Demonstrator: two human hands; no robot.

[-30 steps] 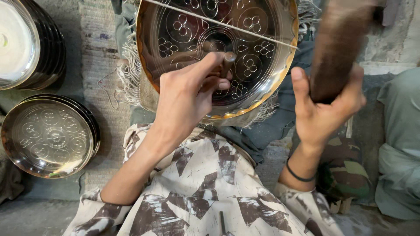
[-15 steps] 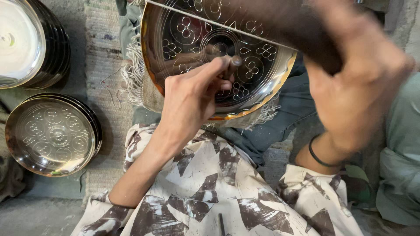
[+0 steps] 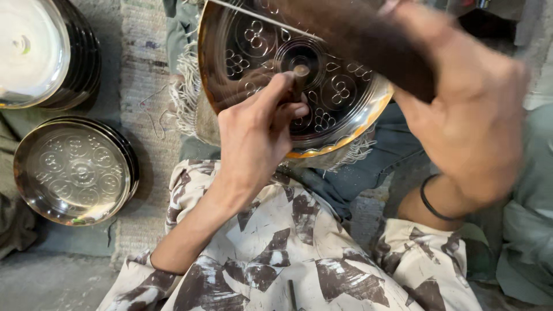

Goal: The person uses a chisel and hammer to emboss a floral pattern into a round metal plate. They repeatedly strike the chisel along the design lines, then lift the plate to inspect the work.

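Observation:
A round metal plate (image 3: pixel 242 63) with engraved flower patterns lies tilted on cloth in front of me. My left hand (image 3: pixel 256 135) is closed around a small punch tool (image 3: pixel 299 78), its tip standing on the plate near the centre ring. My right hand (image 3: pixel 472 109) grips a dark wooden mallet (image 3: pixel 357 40), blurred with motion, which reaches across the upper part of the plate above the punch.
Left on the floor sits an engraved metal plate (image 3: pixel 72 170) atop a stack. A plain shiny plate stack (image 3: pixel 34 52) is at the top left. A woven fringed mat (image 3: pixel 144 115) lies under the work. Grey-green cloth (image 3: pixel 530 230) is at the right.
My right hand has swung the mallet from upright at the right down and leftward over the plate. The left hand holds the punch in about the same spot.

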